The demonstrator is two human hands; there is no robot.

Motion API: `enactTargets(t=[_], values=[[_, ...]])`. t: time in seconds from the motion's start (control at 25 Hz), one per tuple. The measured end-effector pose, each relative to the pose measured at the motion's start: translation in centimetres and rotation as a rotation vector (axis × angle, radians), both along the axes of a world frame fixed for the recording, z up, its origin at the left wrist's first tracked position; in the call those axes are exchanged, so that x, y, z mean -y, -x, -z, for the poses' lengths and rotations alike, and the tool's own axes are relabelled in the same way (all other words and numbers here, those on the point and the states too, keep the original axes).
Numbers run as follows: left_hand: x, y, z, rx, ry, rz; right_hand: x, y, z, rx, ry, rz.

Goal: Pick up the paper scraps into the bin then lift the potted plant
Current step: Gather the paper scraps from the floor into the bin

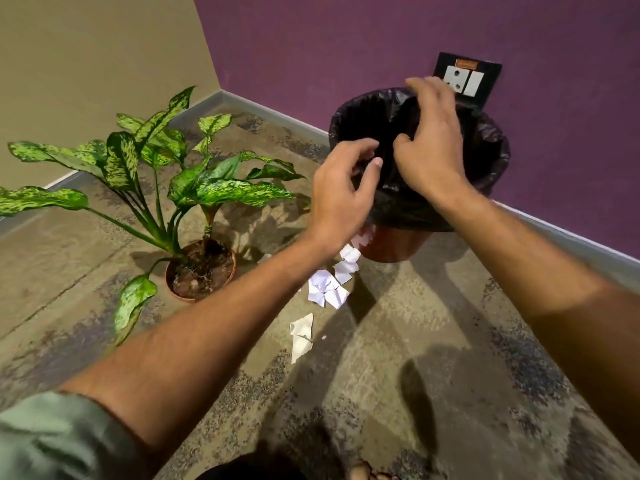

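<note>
A red-brown bin (391,245) lined with a black bag (353,116) stands on the floor against the purple wall. My left hand (341,188) hovers at the bin's near rim, fingers spread and holding nothing. My right hand (433,140) hangs over the bin's mouth, fingers curled loosely apart, and I see nothing in it. Several white paper scraps (327,285) lie on the floor at the bin's foot, with a larger torn piece (302,332) nearer to me. The potted plant (201,268), with green speckled leaves in a terracotta pot, stands to the left.
The floor is mottled beige and grey carpet. A beige wall and a purple wall meet in the corner behind the plant. A black socket plate (465,77) is on the purple wall behind the bin. My foot (363,472) shows at the bottom edge.
</note>
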State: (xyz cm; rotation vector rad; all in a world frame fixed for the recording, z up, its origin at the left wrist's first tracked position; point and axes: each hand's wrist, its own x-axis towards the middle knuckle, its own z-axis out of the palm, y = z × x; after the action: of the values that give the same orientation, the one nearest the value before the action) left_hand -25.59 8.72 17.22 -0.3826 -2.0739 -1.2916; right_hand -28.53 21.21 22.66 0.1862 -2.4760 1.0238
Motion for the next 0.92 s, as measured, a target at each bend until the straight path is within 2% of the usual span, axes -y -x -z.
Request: enactTargets(t=[0.08, 0.16, 0.28, 0.36, 0.48, 0.56, 0.72, 0.84, 0.92], values=[[1.3, -2.5, 3.2, 0.014, 0.002, -0.001, 1.9, -1.7, 1.8, -0.133, -0.040, -0.150], [3.1, -5.0, 7.3, 0.202, 0.044, 0.026, 3.5, -3.3, 5.0, -0.159, -0.103, -0.306], [6.5, -7.5, 13.5, 0.551, 0.326, 0.006, 4.9, -4.5, 11.8, 0.068, -0.276, -0.462], [8.5, -8.3, 16.7, 0.781, 0.569, -0.023, 5.0, -4.1, 16.2, 0.301, -0.508, -0.512], [10.2, -9.0, 19.4, 1.088, 0.711, 0.026, 4.7, -3.4, 21.3, 0.523, -0.763, -0.569], [10.2, -9.2, 20.4, 1.144, 0.754, 0.063, 4.7, -2.9, 23.4, 0.576, -0.826, -0.576], [9.3, -9.3, 21.6, 1.100, 0.856, 0.106, 5.8, -2.7, 25.8, 0.591, -0.871, -0.570], [8.8, -9.2, 22.1, 1.142, 0.674, 0.101, 6.6, -3.4, 26.8, 0.447, -0.847, -0.567], [8.8, -9.1, 22.3, 1.173, 0.555, 0.045, 6.5, -3.6, 27.1, 0.459, -0.831, -0.578]])
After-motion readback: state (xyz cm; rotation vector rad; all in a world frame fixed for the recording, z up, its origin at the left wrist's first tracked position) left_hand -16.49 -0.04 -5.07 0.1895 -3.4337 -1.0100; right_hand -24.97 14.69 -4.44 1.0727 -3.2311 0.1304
